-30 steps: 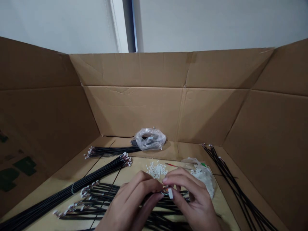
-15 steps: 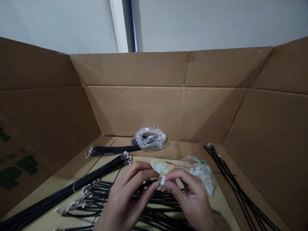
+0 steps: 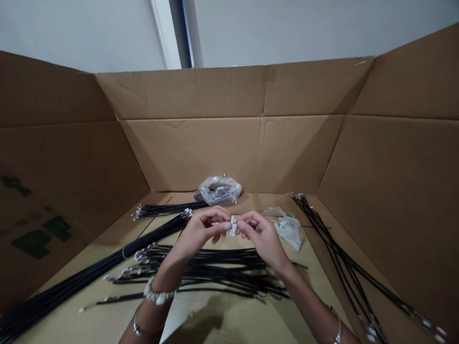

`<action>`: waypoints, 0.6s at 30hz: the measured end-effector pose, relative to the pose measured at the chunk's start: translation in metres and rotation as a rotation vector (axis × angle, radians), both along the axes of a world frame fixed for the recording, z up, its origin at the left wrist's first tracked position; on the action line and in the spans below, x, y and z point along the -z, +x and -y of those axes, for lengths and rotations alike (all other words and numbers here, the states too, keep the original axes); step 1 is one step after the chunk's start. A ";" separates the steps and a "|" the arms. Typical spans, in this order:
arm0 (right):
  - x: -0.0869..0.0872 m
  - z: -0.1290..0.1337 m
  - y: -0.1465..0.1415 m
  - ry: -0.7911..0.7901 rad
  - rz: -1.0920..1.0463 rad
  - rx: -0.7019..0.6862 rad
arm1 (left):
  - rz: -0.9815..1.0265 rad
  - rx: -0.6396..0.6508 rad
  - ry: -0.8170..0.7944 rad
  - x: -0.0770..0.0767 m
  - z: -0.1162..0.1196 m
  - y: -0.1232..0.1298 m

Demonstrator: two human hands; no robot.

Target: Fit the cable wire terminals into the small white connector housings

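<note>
My left hand (image 3: 202,230) is closed, thumb and fingers pinched beside a small white plastic connector (image 3: 233,220). From the other side, the fingertips of my right hand (image 3: 260,235) pinch at the same connector. No cable shows clearly between the hands at this moment. Just beneath and behind the fingertips lies a pile of small white connectors (image 3: 231,232), partly covered by the hands. Below the hands, black cables (image 3: 222,258) with white plugs at their ends lie across the board.
A tied bundle of black cables (image 3: 143,244) runs along the left. Behind stand a clear plastic bag (image 3: 220,191) and another cable bundle (image 3: 172,208). At right are a bag of white connectors (image 3: 289,231) and loose cables (image 3: 335,243). Cardboard walls (image 3: 201,153) enclose the surface.
The view has drawn back, and both hands reach farther out over the connector pile, showing the forearms. Thin wires and cable seen earlier at my left fingers no longer show there.
</note>
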State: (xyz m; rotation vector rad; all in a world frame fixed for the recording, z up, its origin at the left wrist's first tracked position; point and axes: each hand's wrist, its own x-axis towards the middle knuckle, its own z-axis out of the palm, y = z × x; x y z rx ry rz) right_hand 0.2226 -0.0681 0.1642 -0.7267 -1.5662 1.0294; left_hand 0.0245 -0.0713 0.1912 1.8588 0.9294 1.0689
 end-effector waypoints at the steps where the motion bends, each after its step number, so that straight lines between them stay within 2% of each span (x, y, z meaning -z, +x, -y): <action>1: 0.007 -0.003 0.001 -0.011 0.007 -0.008 | -0.017 0.016 -0.030 0.005 -0.004 -0.001; 5: 0.035 -0.011 0.004 -0.050 0.065 -0.014 | -0.064 0.014 -0.092 0.018 -0.016 -0.001; 8: 0.057 -0.004 0.006 -0.060 0.157 -0.015 | -0.067 -0.030 -0.079 0.021 -0.021 0.001; 13: 0.102 0.038 0.007 0.008 0.445 -0.066 | -0.036 -0.131 -0.039 0.032 -0.016 0.004; 18: 0.145 0.075 0.010 0.141 0.683 -0.025 | -0.024 -0.187 -0.044 0.058 -0.003 0.010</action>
